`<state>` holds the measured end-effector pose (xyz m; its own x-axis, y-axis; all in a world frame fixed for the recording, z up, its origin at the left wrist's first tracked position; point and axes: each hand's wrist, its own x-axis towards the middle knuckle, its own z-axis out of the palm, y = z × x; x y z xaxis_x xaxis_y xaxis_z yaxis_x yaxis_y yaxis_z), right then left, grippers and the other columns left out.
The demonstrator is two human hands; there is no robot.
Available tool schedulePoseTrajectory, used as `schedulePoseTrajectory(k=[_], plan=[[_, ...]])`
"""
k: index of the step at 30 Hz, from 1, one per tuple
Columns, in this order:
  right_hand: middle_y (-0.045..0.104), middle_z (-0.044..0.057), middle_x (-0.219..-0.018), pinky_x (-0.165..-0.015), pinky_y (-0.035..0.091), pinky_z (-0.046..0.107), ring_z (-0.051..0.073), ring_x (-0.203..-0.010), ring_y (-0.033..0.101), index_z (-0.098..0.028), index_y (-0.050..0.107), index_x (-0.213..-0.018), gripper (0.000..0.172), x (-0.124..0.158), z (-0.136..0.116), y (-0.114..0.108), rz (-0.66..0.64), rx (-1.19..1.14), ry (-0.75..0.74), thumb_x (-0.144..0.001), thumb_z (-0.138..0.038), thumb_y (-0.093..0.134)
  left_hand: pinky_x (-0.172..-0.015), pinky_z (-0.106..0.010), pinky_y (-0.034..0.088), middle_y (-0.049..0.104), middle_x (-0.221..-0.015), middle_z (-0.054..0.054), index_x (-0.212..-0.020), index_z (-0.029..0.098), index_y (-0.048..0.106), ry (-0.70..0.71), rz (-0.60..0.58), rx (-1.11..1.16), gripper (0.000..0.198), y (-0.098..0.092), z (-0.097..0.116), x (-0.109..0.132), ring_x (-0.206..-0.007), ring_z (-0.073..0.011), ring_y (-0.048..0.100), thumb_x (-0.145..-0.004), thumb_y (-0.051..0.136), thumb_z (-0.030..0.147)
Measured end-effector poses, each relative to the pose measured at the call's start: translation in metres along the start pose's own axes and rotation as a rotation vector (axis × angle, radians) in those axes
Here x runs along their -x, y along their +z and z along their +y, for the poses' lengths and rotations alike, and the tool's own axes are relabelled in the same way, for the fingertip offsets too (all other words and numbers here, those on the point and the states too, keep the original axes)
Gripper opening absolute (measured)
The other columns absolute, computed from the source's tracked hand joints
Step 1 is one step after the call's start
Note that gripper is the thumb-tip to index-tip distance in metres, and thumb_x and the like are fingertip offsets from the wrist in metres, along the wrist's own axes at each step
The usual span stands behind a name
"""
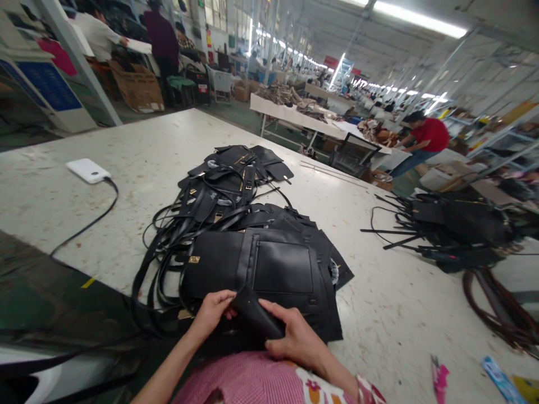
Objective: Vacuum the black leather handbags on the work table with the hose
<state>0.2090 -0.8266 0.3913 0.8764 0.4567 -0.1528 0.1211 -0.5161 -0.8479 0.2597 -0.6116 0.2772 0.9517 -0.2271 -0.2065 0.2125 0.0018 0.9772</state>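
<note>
A black leather bag piece (255, 313) is bent up close to my body, in front of the pile. My left hand (215, 310) pinches its left edge between thumb and fingers. Around its right side my right hand (292, 335) is closed, thumb below and fingers on top. Just beyond both hands lies a flat black bag panel (284, 266) with a stitched rectangular pocket and a gold clasp (193, 260). More panels are stacked under it. Long black straps (145, 275) hang off the table edge at the left. Behind sits another heap of black bag parts (238, 177) with gold buckles.
On the white table (379, 320), a white power bank (87, 170) trails a cable at the left. To the right are more black bags (458, 224), brown straps (499, 308), pink-handled snips (440, 377) and a blue packet (501, 379). A person in red (432, 134) bends over another table.
</note>
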Motion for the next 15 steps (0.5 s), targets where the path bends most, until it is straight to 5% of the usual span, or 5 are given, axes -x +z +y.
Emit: schedulePoseTrajectory(k=[10,15], plan=[[0.062,-0.003,-0.081,-0.045,0.041,0.020,0.007,-0.047,0.048,-0.025,0.040,-0.128,0.076,0.001,0.025,-0.022,0.025,-0.525,0.155,-0.057,-0.011,0.063,-0.060,-0.028,0.049,0.066,-0.059,-0.004,-0.077,0.013,0.068,0.025,0.083,0.075,0.025,0.005,0.007,0.006,-0.056,-0.0159,0.060,-0.063,0.059,0.032],[0.061,-0.003,-0.080,-0.054,0.040,0.019,0.011,-0.064,0.051,-0.024,0.049,-0.122,0.074,-0.001,0.024,-0.022,-0.109,-0.476,0.129,-0.053,-0.008,0.068,-0.056,-0.027,0.050,0.068,-0.066,-0.005,-0.077,0.015,0.070,0.039,0.103,0.013,0.026,0.006,0.011,0.004,-0.057,-0.0158,0.059,-0.061,0.060,0.034]])
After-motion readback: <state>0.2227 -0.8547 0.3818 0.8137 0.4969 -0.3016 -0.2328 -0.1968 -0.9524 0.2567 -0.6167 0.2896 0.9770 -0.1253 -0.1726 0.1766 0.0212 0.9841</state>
